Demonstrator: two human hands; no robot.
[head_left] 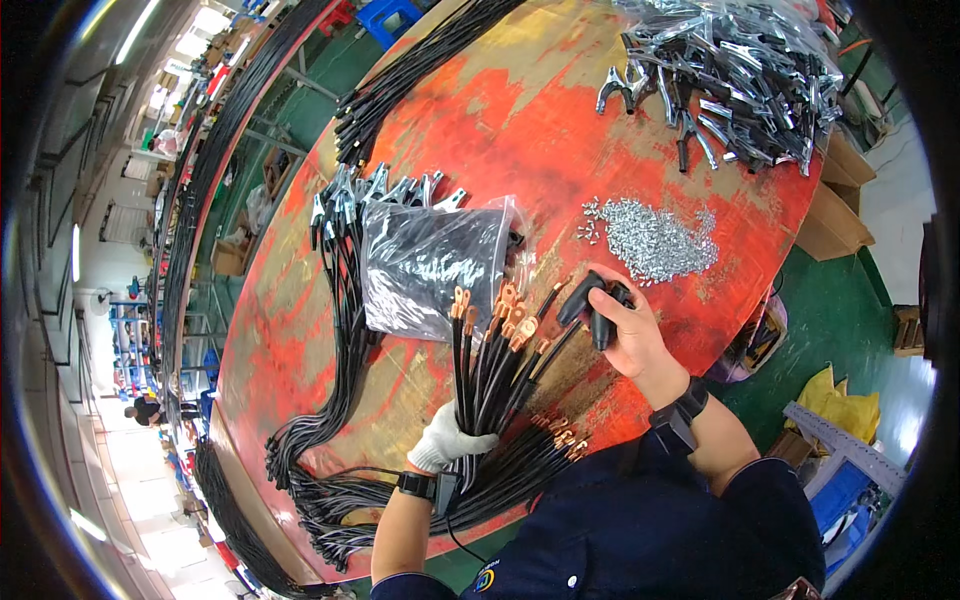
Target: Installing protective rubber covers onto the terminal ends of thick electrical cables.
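My left hand point(452, 440), in a white glove, is closed round a bundle of black cables point(485, 385). Copper ring lugs point(512, 322) cap many of the cable ends, which fan upward from the fist. To the right of these ends, my bare right hand point(632, 335) is closed on several black cable boots point(603, 328), sleeve-like and hollow-looking. One boot sits close to a cable end; whether the cable is inside it, I cannot tell. Just beyond the lugs lies a clear plastic bag point(435, 265) filled with black pieces.
A pile of small silver screws point(655, 240) lies on the red, worn table point(500, 120). Silver-and-black clamps point(740, 90) are heaped at the far right. Cables with clamps point(345, 290) stretch along the left, more lugged cables point(510, 470) lie near my body, and another cable bundle point(410, 80) is at the back.
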